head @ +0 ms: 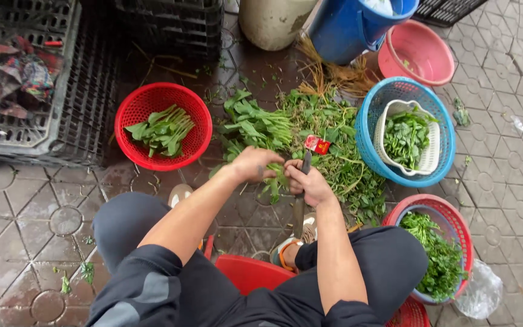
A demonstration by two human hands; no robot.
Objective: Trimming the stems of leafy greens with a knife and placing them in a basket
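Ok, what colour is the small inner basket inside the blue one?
White, or off-white: the inner basket sits in the blue basket, clear in the head view.

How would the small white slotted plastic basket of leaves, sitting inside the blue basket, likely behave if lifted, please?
The white slotted plastic basket is probably light, since it holds only loose green leaves. Its thin slotted walls may flex. It sits tilted in the blue basket, so leaves could spill.

**Green stems and a dark knife at the centre**

Bunch of leafy green stems [272,181], fresh, long-stalked, gripped at the stalk ends between both hands at picture centre, leaves hanging down toward 6 o'clock. Just beyond at 12 o'clock, more of the same greens [255,124] lying flat on wet paving, leaves spread toward 10 o'clock. Knife [301,200], dark, narrow, nearly upright, running from 12 to 6 o'clock, touching the bunch at its right side.
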